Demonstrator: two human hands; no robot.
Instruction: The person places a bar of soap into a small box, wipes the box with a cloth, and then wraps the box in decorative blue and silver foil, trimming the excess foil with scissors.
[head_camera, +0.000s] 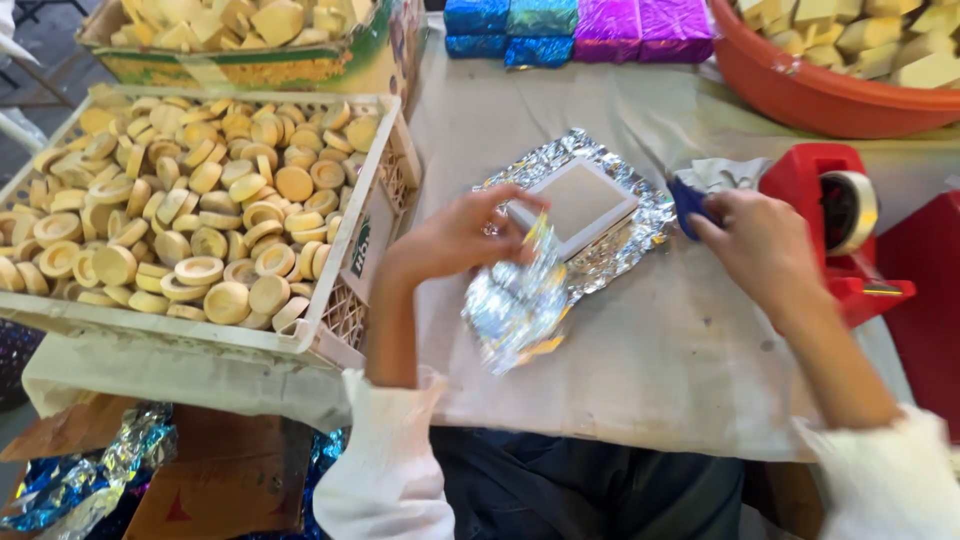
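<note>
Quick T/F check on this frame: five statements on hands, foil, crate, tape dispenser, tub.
1. The left hand holds crinkled silver foil. True.
2. The right hand rests in the crate. False: it is by the red tape dispenser, touching a blue piece.
3. The white crate holds round tan pieces. True.
4. The tape dispenser is green. False: red.
5. The orange tub holds liquid. False: pale blocks.
</note>
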